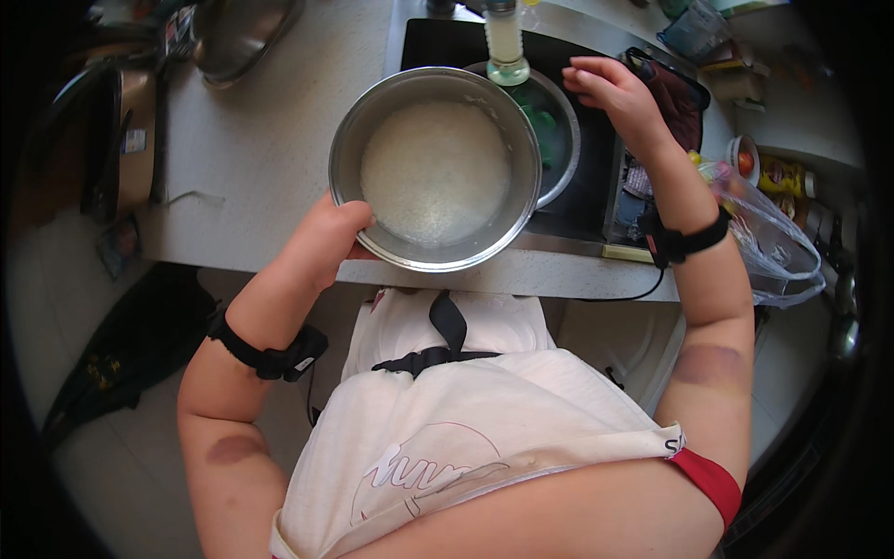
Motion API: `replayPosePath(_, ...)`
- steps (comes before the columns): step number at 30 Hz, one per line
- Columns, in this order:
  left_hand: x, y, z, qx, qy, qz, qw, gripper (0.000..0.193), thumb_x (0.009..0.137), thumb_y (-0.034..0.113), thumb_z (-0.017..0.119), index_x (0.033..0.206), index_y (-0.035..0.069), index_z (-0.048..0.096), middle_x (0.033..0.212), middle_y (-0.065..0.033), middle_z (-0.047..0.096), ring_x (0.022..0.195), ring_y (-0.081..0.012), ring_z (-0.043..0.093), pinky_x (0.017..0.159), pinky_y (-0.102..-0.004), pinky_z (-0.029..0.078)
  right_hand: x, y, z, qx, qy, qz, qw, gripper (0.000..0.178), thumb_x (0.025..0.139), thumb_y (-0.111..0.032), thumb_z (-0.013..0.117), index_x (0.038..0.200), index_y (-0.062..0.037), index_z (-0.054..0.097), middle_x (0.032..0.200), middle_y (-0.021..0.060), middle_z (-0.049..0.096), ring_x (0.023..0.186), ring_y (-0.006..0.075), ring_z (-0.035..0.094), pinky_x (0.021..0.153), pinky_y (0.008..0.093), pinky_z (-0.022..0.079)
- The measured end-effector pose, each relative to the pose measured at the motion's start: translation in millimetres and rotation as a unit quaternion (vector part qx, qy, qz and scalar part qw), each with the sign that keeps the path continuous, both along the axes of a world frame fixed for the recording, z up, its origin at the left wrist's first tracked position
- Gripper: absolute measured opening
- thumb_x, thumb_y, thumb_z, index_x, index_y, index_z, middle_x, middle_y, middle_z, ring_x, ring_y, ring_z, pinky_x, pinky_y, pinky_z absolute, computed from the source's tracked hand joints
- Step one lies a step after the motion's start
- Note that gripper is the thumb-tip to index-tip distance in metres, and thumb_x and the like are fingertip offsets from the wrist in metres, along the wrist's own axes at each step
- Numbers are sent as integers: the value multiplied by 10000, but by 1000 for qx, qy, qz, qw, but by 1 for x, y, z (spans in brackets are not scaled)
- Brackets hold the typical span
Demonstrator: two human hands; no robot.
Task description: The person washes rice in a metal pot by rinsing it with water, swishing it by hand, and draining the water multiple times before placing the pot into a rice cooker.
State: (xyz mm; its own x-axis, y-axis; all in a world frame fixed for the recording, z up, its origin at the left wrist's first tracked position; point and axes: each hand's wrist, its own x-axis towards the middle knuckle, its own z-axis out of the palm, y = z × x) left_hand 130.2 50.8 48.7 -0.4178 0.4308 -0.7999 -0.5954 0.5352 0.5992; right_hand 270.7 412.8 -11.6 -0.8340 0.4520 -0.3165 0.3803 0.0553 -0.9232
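Note:
My left hand point(337, 229) grips the near left side of a round steel pot point(521, 177), thumb over the rim and fingers hidden under its side. Inside the pot lies white rice in cloudy water point(433, 168). I cannot tell whether the pot rests on the counter edge or hangs in the hand. My right hand point(615, 93) is raised to the far right of the pot, apart from it, fingers stretched out and holding nothing. Nearest to it is a round metal pan point(566, 154) with green pieces inside, partly covered by the pot.
A clear bottle point(506, 47) stands just behind the pot. The pan is on a black cooktop point(591, 196). A metal wok point(240, 42) lies at the far left of the light counter point(251, 186). A plastic bag point(768, 242) and jars crowd the right side.

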Motion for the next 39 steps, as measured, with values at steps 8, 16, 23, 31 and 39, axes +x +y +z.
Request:
replayPosePath(8,-1,-64,-8,-13,42,19,999,352,802,91,521,1136,-9,561,922,-64,607,738,-154,600,621,-283,525,38,-100,29,-13,75,40,996,279,969,-119,576,1215,12,591,1123,97,674,1040,163,637,918,299,491)
replayPosePath(16,-29,-108,-25,97,161,-81,979,492,808,64,479,1296,-6,482,1043,-73,585,859,-131,567,649,-258,506,-49,-220,63,394,112,322,854,428,856,-47,602,1275,18,546,1141,194,628,1034,327,633,891,369,519)
replayPosePath(23,-42,-104,-25,76,131,-60,987,488,830,64,469,1311,-11,451,1113,-117,572,929,-206,601,724,-348,569,-84,-271,17,436,-221,419,765,410,761,-20,594,1160,68,553,1056,263,597,930,375,656,825,397,545)
replayPosePath(31,-51,-98,-33,102,43,-30,993,458,817,73,485,1269,-1,465,1029,-153,622,816,-248,653,595,-353,591,-121,-307,14,452,-119,465,752,388,780,-99,617,1166,-55,598,1118,197,581,982,364,632,805,453,551)
replayPosePath(39,-57,-105,-51,102,28,-15,994,455,833,79,477,1278,-10,462,1067,-171,606,847,-253,645,607,-379,592,-104,-311,12,450,-142,489,734,369,821,-149,607,1185,-86,613,1134,187,560,990,363,616,806,437,568)
